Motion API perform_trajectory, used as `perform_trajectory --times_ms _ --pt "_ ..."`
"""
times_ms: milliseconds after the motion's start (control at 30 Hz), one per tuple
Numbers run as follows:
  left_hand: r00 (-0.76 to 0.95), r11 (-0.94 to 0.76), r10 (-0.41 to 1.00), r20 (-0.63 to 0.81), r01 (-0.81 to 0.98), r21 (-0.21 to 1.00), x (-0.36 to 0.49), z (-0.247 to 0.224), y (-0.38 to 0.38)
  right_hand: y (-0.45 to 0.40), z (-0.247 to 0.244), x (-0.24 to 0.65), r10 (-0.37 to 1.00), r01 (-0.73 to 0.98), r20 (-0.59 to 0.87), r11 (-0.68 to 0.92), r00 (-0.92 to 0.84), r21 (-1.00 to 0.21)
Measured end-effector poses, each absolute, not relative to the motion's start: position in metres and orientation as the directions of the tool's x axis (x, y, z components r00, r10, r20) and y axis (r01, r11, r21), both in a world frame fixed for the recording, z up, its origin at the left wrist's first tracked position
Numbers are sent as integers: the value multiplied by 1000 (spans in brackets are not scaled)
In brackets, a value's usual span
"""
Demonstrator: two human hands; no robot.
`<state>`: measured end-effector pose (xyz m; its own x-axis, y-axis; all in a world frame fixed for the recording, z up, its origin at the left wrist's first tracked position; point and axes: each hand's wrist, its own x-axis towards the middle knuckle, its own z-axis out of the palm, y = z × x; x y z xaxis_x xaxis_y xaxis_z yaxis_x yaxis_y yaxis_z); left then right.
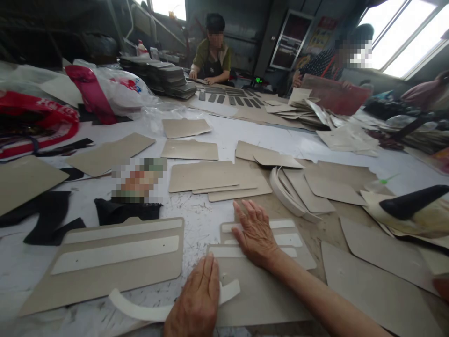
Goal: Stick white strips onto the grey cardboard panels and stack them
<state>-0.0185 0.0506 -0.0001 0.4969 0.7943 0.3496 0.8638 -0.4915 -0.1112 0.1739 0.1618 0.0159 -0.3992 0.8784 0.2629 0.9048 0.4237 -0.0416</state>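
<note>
My right hand (257,234) lies palm down with fingers spread over the white strips on a grey-beige panel (266,299) and the one behind it. My left hand (196,295) rests on the panel's left edge, fingers straight and pressed together, its thumb hidden. A loose white strip (140,309) runs beneath that hand, and its short end shows beyond the fingers; the grip itself is mostly hidden. To the left, another panel (115,276) carries two white strips stuck flat across it.
Beige panels (203,178) lie scattered ahead, with a curved strip bundle (289,196) at right. Black pieces (52,215) and plastic bags (115,89) are at left. A black-handled tool (414,201) lies at right. Two people (212,56) work across the table beyond dark stacked sheets (157,75).
</note>
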Motion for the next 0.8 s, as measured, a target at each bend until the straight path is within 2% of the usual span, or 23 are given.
perform_trajectory --times_ms 133,300,400,533,633,800 --pt "530 -518 774 347 845 -135 -19 -2 52 163 22 161 898 916 251 393 -362 -84" --pt "547 -529 756 361 834 -155 -22 -4 54 162 21 130 862 845 194 501 -469 -185" --pt "584 -562 713 387 807 -182 -25 -8 58 163 23 126 855 835 198 513 -479 -199" --pt "598 -590 685 416 790 -166 -27 -14 62 161 40 153 845 839 239 520 -478 -160" --pt "576 -583 690 438 801 -136 -25 -15 61 160 46 191 877 895 264 437 -401 -93" --pt "567 -573 689 453 808 -140 -21 -8 61 159 20 239 927 946 210 324 -310 -32"
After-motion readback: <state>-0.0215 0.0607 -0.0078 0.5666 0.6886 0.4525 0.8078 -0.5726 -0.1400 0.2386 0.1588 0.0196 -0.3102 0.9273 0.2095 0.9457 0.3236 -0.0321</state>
